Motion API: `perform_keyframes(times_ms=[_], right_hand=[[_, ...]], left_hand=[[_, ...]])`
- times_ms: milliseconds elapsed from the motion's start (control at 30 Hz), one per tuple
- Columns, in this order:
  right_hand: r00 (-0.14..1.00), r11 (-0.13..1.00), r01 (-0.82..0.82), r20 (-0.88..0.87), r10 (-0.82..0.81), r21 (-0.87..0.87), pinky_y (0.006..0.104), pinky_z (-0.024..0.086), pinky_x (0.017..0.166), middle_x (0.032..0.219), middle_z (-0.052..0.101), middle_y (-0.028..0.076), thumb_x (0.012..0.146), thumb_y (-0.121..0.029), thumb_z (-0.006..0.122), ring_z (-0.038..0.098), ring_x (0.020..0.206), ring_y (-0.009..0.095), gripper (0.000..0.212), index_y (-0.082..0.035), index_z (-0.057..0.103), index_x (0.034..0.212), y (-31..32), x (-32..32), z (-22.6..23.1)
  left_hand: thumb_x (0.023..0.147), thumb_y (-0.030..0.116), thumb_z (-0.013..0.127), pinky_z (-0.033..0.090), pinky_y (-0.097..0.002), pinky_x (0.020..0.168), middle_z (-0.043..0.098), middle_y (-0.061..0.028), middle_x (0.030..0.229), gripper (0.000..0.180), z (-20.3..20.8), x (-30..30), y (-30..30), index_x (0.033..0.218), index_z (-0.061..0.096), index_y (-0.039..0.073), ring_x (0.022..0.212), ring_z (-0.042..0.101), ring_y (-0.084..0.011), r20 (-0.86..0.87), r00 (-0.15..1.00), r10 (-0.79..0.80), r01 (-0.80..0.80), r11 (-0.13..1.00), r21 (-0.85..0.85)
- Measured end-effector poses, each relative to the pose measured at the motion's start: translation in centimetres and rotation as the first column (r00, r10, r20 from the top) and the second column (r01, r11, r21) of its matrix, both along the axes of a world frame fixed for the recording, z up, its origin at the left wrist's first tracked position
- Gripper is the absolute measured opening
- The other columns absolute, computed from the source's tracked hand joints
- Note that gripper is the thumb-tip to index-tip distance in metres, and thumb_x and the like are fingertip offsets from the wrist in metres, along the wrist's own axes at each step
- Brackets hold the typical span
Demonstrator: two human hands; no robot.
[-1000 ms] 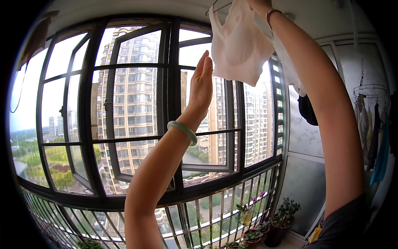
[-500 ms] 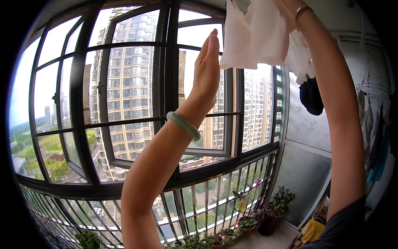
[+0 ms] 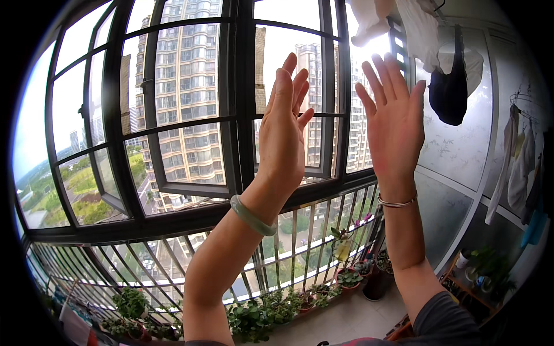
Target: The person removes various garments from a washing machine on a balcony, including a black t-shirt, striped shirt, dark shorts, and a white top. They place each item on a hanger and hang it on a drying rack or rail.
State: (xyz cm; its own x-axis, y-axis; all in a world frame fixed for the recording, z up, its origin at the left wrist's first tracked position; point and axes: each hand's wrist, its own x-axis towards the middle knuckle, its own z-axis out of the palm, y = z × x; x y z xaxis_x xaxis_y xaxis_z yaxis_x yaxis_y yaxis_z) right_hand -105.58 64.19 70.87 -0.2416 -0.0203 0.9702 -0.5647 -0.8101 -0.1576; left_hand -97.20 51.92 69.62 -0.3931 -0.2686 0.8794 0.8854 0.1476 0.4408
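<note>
My left hand (image 3: 283, 130) is raised in front of the window, fingers loosely apart and nothing in it. A pale green bangle (image 3: 252, 216) circles that wrist. To its right my right hand (image 3: 395, 130) is held up with the fingers spread, holding nothing; a thin metal bracelet (image 3: 398, 200) sits at the wrist. Above the right hand hangs a pale garment (image 3: 372, 23), cut off by the upper edge and apart from the fingers. A sheer white cloth (image 3: 420, 34) and a black garment (image 3: 447, 95) hang to the right of it.
Dark-framed windows (image 3: 234, 69) stand ahead, some panes swung out, above a metal railing (image 3: 294, 230). Potted plants (image 3: 254, 317) line the floor along it. At the right are frosted panels (image 3: 450, 150), more hanging laundry (image 3: 519, 167) and a plant shelf (image 3: 473, 288).
My right hand has come down from the pale garment and now shows spread fingers. My left hand's fingers have parted. The view has tilted downward, so the garment sits higher in it.
</note>
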Motion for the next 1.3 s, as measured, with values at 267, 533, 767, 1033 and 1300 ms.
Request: perform_keyframes(times_ms=[267,533,767,1033,1300], right_hand=[[0.425,0.499,-0.864,0.635,0.646,0.07,0.042,0.03,0.114,0.154,0.031,0.013,0.102,-0.055,0.019,0.029,0.142,0.025,0.07,-0.004,0.029,0.149,-5.9,2.1,-18.5],[-0.028,0.022,-0.999,0.952,0.306,-0.037,0.0422,0.032,0.113,0.151,0.037,0.011,0.104,-0.048,0.021,0.035,0.139,0.026,0.062,-0.004,0.034,0.146,-10.4,11.6,-35.7],[-0.184,-0.511,-0.841,0.982,-0.034,-0.175,0.0428,0.034,0.111,0.147,0.044,0.012,0.104,-0.046,0.032,0.043,0.133,0.025,0.058,-0.004,0.041,0.142,-11.9,27.5,-43.4],[-0.167,-0.725,-0.643,0.968,-0.185,-0.249,0.0459,0.035,0.111,0.146,0.044,0.013,0.103,-0.045,0.036,0.041,0.135,0.029,0.055,-0.004,0.046,0.138,-16.8,48.0,-45.9],[-0.029,-0.892,-0.427,0.988,-0.153,-0.15,0.0461,0.034,0.111,0.148,0.042,0.013,0.103,-0.044,0.035,0.039,0.137,0.03,0.055,-0.004,0.042,0.141,-20.3,65.7,-48.6]], left_hand=[[0.104,0.048,0.023,0.033,-0.0439,0.112,0.042,-0.0142,0.146,0.053,-20.2,4.6,-1.0,0.149,0.031,0.019,0.137,0.038,-0.0254,-0.058,0.949,-0.31,0.267,0.69,0.672],[0.105,0.045,0.024,0.033,-0.0402,0.113,0.043,-0.0088,0.147,0.05,-37.9,17.6,0.0,0.146,0.036,0.019,0.135,0.041,-0.0234,-0.065,0.995,0.075,0.036,0.336,0.941],[0.106,0.04,0.028,0.032,-0.0387,0.114,0.045,-0.0105,0.145,0.047,-43.1,33.7,4.0,0.143,0.04,0.016,0.134,0.041,-0.024,-0.036,0.859,0.511,-0.068,0.184,0.981],[0.105,0.038,0.033,0.032,-0.0411,0.114,0.047,-0.0123,0.142,0.044,-44.7,52.1,4.7,0.138,0.046,0.014,0.134,0.042,-0.0269,0.076,0.671,0.737,-0.078,-0.031,0.996],[0.104,0.038,0.035,0.035,-0.0433,0.111,0.051,-0.0101,0.138,0.041,-49.6,66.5,5.8,0.135,0.049,0.015,0.132,0.044,-0.0263,0.049,0.368,0.929,-0.019,-0.045,0.999]])
